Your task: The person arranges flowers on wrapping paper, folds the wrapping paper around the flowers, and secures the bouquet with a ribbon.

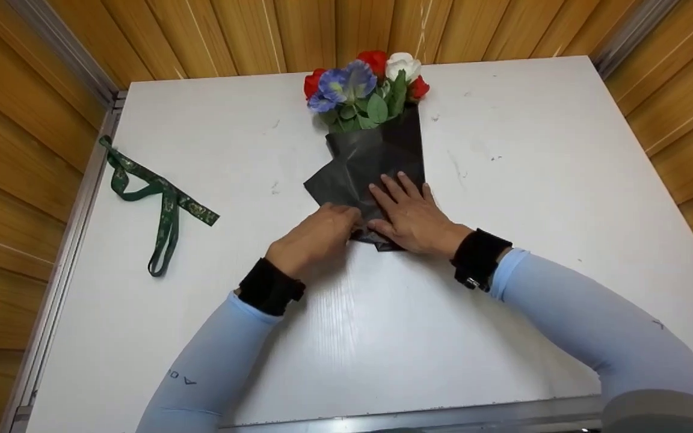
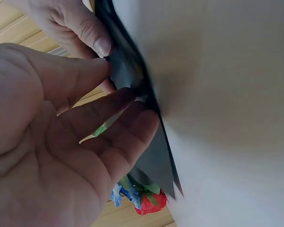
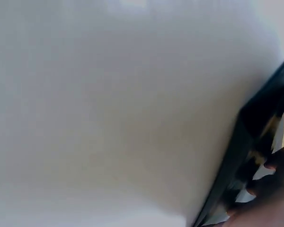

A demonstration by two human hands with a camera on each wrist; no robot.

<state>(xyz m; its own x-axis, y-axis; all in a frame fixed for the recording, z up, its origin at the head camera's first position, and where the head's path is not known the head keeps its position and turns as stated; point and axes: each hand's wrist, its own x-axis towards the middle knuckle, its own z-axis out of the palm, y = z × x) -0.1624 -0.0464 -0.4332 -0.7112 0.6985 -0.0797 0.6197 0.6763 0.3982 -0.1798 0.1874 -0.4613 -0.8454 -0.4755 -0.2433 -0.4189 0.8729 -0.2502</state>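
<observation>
A bouquet of red, white and blue-purple artificial flowers (image 1: 352,84) with green leaves lies on the white table, its lower part wrapped in black wrapping paper (image 1: 391,144). My right hand (image 1: 412,219) lies spread over the paper's lower right, fingers straight and pressing it down. At the lower left edge, my left hand (image 1: 319,234) pinches the paper between thumb and curled fingers. The left wrist view shows the left hand (image 2: 61,127) close up at the paper's fold (image 2: 156,161), with a red flower (image 2: 150,203) beyond. The stems are hidden inside the wrap.
A dark green patterned ribbon (image 1: 169,210) lies loosely looped on the left of the white table (image 1: 563,180). Wooden plank walls (image 1: 304,36) stand behind and at both sides, and a metal rail (image 1: 76,246) runs along the left edge.
</observation>
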